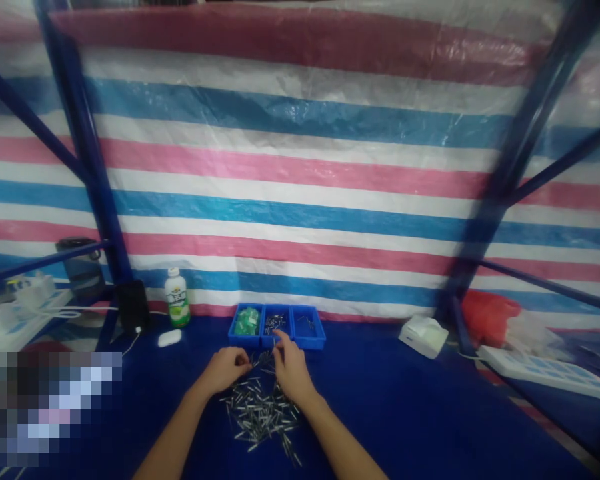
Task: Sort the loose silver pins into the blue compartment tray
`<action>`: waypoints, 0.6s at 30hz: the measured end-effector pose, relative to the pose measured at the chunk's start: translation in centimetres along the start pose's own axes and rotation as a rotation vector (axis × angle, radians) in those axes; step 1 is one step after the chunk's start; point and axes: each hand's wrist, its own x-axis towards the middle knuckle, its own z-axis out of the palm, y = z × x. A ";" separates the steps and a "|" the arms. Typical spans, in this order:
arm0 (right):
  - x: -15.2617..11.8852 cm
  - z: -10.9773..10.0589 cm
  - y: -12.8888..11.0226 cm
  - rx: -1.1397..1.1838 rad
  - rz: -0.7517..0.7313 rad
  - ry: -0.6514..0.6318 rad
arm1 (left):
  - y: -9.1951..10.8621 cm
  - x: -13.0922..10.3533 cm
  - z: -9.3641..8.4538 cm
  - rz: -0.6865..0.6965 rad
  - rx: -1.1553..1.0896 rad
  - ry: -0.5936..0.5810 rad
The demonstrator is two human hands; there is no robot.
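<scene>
A loose pile of thin metal pins [263,417] lies on the blue table in front of me. At the pile's upper left edge is my left hand [225,371], its thumb and fingers curled together by a few pins; what is between the fingertips is too small to make out. My right hand [293,371] is just in front of the blue three-part tray [307,344], thumb and index finger pinched on what looks like one slim metal pin [275,341]. Small dark metal pieces [276,323] lie in the middle compartment, and a few in the right one. The left compartment holds a green bag [247,321].
A white bottle with a green label [177,298], a white case [169,338] and a black device [133,307] stand left. To the right are a tissue pack [423,337], a red bag [490,317] and a power strip [550,375]. Blue frame posts [500,167] flank a striped sheet.
</scene>
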 end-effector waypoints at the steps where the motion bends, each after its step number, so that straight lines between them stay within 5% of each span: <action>1: 0.1 -0.1 0.0 0.060 0.009 0.020 | 0.1 0.0 0.0 -0.003 -0.002 0.002; 7: 0.9 -0.8 -0.1 0.512 0.151 0.091 | 0.6 -0.2 -0.1 -0.013 0.019 0.018; 14: 1.8 -1.8 0.0 1.032 0.490 0.052 | 0.6 -0.2 0.1 -0.030 0.065 0.046; 18: 1.9 -2.9 -0.1 1.289 0.538 -0.017 | 0.7 -0.2 0.0 -0.031 0.067 0.043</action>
